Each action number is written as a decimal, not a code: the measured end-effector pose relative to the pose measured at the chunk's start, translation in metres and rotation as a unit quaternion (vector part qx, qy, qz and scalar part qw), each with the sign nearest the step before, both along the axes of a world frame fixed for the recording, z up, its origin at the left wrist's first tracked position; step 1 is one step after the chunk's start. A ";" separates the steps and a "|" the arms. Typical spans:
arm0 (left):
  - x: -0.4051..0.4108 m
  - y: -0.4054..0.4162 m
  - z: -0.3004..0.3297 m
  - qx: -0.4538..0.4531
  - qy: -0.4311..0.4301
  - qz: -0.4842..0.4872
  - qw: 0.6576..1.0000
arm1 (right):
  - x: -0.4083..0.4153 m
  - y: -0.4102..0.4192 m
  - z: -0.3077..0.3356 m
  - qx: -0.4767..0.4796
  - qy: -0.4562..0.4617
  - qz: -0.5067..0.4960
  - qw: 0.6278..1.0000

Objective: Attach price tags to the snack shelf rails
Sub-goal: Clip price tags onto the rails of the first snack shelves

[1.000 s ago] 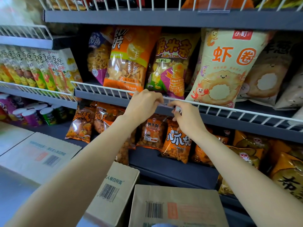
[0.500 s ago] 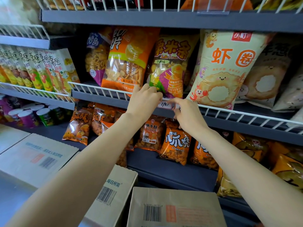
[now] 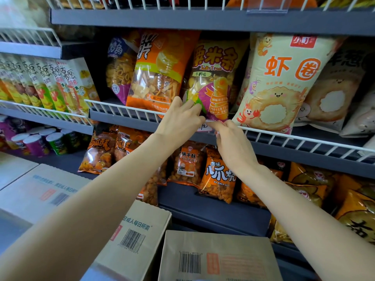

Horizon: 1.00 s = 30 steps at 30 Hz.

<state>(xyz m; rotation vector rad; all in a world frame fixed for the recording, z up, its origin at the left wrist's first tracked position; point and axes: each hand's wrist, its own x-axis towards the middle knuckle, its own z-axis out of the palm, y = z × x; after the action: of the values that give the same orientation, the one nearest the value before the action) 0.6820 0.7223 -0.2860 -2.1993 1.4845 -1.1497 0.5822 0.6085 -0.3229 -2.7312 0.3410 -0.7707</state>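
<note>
At the centre of the frame, both hands meet on the white wire rail that fronts the middle shelf. The left hand lies over the rail with its fingers reaching across the wire, fingertips touching the top edge of a small clear price tag. The right hand comes in just right of it, thumb and forefinger pinching the tag's right end against the rail. The tag hangs on the wire between the two hands, with handwriting on it too small to read.

Directly behind the hands stands a yellow-and-purple puffed corn bag, with an orange chip bag to its left and a large cream shrimp ring bag to its right. Below the rail, on the lower shelf, lie small orange snack packets. At the left of the frame, a row of green and yellow boxes sits behind another wire rail, with small cups beneath. Along the bottom edge, cardboard cartons with barcodes sit under the forearms. At the upper right, a clear tag holder hangs on the top shelf's rail.
</note>
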 end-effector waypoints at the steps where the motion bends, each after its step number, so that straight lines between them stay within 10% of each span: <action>1: 0.001 0.000 -0.002 -0.009 0.012 0.000 1.000 | -0.001 0.001 0.000 -0.014 0.000 -0.001 1.000; 19: 0.009 -0.008 -0.025 -0.161 0.235 0.022 0.958 | 0.005 0.001 -0.003 0.054 -0.009 -0.012 0.998; 30: 0.006 -0.008 -0.015 -0.109 0.076 0.039 0.990 | 0.003 -0.001 -0.002 0.081 0.007 0.003 0.997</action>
<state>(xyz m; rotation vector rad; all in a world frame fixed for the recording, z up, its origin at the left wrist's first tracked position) 0.6875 0.7148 -0.3006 -2.5185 1.3709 -1.1935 0.5850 0.6073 -0.3251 -2.5852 0.3798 -0.6908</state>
